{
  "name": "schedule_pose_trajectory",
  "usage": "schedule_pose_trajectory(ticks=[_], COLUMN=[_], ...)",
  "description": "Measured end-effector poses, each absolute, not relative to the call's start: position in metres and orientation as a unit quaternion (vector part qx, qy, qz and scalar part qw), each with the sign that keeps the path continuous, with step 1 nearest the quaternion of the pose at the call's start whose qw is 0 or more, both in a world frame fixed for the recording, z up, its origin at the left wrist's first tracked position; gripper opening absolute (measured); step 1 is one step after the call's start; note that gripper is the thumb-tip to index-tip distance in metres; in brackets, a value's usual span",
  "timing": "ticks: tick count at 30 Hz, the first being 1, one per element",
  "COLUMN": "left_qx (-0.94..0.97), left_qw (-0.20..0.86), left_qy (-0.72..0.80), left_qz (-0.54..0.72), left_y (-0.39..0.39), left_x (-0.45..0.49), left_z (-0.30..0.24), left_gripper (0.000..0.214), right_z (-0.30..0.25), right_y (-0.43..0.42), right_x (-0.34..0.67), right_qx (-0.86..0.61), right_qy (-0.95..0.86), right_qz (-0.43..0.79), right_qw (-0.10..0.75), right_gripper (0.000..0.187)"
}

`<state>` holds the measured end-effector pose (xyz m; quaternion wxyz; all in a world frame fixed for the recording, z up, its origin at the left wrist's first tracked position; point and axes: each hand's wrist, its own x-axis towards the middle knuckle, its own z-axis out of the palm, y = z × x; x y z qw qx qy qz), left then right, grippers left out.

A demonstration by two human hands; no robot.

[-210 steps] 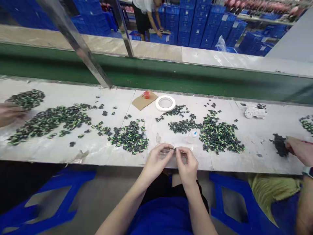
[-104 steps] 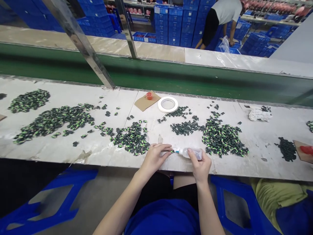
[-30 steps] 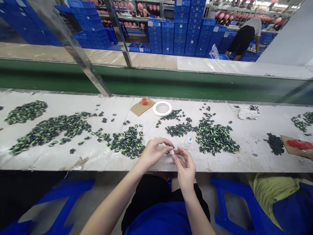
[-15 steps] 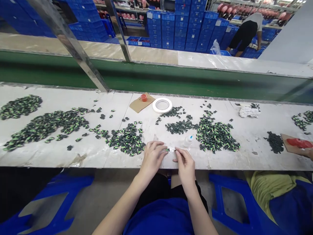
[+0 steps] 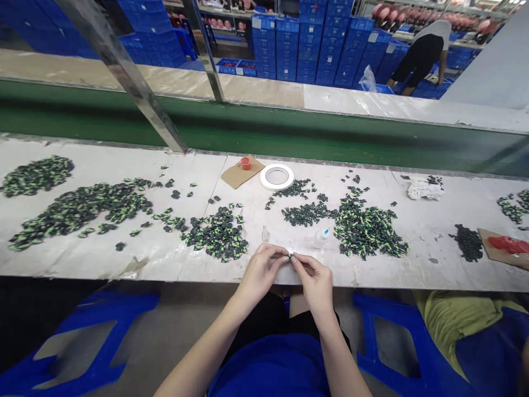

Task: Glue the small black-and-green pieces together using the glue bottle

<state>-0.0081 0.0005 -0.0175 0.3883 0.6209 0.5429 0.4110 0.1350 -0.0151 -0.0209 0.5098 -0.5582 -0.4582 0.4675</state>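
Note:
My left hand (image 5: 263, 267) pinches a small black-and-green plastic part (image 5: 290, 256) near the table's front edge. The fingertips of my right hand (image 5: 316, 275) meet it from the other side, closed on a tiny dark piece that is mostly hidden. A pile of black-and-green parts (image 5: 219, 234) lies to the left of my left hand. Beyond my right hand stands a small white bottle with a blue tip (image 5: 320, 238). Small black pieces (image 5: 306, 214) are heaped behind it, and another black-and-green pile (image 5: 367, 229) lies to the right.
A roll of white tape (image 5: 276, 177) and a red cup (image 5: 245, 163) on cardboard (image 5: 237, 177) stand at the back. More part piles (image 5: 91, 207) spread leftward. A crumpled white cloth (image 5: 425, 190) lies right. A metal post (image 5: 136, 88) rises at the back edge. Blue stools (image 5: 388, 336) flank me.
My right hand has moved left, and my hands have come together, so the fingertips now meet at the small part. The view has shifted slightly.

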Motion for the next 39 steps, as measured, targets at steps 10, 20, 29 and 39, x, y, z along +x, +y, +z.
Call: schedule_pose_trajectory(ticks=[10, 20, 29, 39], left_qx=[0.57, 0.602, 0.543, 0.588], left_qw=[0.441, 0.428, 0.45, 0.452], left_qy=[0.537, 0.534, 0.56, 0.507], left_qz=[0.439, 0.411, 0.436, 0.439], left_y=[-0.006, -0.01, -0.019, -0.018], left_x=[-0.004, -0.003, 0.007, -0.004], left_z=[0.001, 0.019, 0.013, 0.018], left_gripper=[0.01, 0.009, 0.02, 0.01], right_z=[-0.006, -0.002, -0.006, -0.001], right_y=[-0.014, -0.01, -0.012, -0.016], right_x=[0.146, 0.152, 0.153, 0.158], right_qx=[-0.504, -0.486, -0.498, -0.486], right_qy=[-0.555, -0.533, -0.503, -0.462], right_qz=[0.409, 0.478, 0.494, 0.528], right_qw=[0.521, 0.502, 0.505, 0.522], right_gripper=[0.011, 0.025, 0.025, 0.03])
